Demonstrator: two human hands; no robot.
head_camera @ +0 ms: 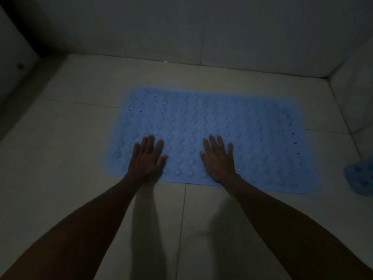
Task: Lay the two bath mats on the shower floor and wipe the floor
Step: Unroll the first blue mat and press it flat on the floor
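Note:
A light blue bath mat (214, 122) with rows of bumps and small holes lies flat on the pale tiled shower floor (70, 138). Both of my hands rest palm down on its near edge, fingers spread. My left hand (148, 157) presses the mat's near left part. My right hand (219, 158) presses near the middle of the near edge. Neither hand holds anything. A second blue mat (359, 178), crumpled or rolled, shows partly at the right edge of the view.
The light is dim. Tiled walls (181, 27) close the floor at the back and on the right. A dark recess (26, 63) lies at the left. Bare tile lies around the mat and under my arms.

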